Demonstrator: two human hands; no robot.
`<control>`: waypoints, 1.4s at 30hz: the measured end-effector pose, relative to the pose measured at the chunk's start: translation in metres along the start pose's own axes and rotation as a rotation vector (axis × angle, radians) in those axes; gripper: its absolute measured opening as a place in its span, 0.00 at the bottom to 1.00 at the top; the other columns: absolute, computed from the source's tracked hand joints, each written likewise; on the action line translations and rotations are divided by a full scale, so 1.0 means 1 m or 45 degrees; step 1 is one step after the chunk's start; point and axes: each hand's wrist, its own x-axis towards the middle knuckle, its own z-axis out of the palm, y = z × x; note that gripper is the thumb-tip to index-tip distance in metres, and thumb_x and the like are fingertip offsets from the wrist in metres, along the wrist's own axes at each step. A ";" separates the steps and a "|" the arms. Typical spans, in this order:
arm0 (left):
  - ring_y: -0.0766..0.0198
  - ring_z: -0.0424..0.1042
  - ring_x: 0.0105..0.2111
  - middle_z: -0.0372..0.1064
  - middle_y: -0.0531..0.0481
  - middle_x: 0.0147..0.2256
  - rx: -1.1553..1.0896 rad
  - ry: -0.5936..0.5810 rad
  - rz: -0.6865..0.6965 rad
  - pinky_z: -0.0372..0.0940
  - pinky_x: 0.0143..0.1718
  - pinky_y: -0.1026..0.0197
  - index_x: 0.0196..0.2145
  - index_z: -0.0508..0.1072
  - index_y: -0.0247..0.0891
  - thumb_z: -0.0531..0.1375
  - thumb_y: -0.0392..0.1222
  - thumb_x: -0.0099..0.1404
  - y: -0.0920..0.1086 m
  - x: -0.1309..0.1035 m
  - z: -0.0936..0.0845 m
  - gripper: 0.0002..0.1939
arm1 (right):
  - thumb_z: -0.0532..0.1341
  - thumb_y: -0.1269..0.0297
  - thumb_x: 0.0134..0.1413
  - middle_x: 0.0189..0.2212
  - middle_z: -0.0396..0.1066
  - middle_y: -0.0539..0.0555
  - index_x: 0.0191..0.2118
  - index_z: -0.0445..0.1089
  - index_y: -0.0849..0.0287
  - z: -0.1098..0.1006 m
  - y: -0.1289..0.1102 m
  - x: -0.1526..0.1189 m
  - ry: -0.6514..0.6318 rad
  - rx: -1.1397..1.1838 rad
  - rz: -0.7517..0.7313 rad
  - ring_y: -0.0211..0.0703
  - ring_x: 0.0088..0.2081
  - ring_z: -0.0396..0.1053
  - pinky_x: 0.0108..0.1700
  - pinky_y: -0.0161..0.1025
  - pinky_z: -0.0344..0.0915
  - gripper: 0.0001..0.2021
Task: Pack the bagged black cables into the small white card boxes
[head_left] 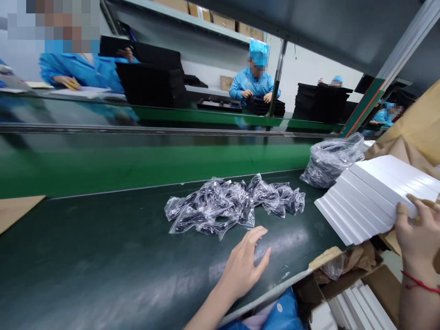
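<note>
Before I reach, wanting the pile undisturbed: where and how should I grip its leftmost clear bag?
I'd pinch the leftmost bag by its outer end, coming from the left: that end juts onto the worktop, while the other runs into the pile.

Clear plastic bags (220, 201) with dark contents lie in a loose, elongated heap. Flat white boxes (374, 195) form a slanted, stepped stack to its right.

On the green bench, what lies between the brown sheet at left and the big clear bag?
A pile of small clear bags lies between them, as the head view shows.
</note>
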 end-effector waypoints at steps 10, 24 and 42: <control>0.59 0.76 0.43 0.70 0.42 0.49 0.026 -0.066 -0.053 0.74 0.40 0.60 0.55 0.57 0.42 0.52 0.40 0.71 -0.004 -0.003 0.000 0.16 | 0.60 0.50 0.59 0.50 0.72 0.52 0.47 0.75 0.48 -0.020 -0.156 -0.021 -1.136 1.260 -0.174 0.46 0.53 0.70 0.57 0.46 0.67 0.15; 0.60 0.77 0.41 0.71 0.43 0.50 -0.024 -0.113 -0.088 0.75 0.40 0.60 0.54 0.60 0.43 0.53 0.38 0.70 -0.003 -0.004 0.002 0.16 | 0.64 0.49 0.53 0.65 0.56 0.54 0.62 0.62 0.46 0.040 -0.118 -0.026 -1.058 1.553 0.446 0.51 0.66 0.54 0.65 0.52 0.59 0.30; 0.64 0.76 0.36 0.70 0.45 0.48 -0.032 -0.089 -0.098 0.74 0.37 0.63 0.52 0.61 0.42 0.53 0.37 0.69 -0.006 -0.005 0.002 0.14 | 0.57 0.50 0.53 0.71 0.22 0.41 0.69 0.45 0.35 0.083 -0.139 -0.015 -0.949 1.558 0.693 0.53 0.69 0.46 0.58 0.51 0.66 0.38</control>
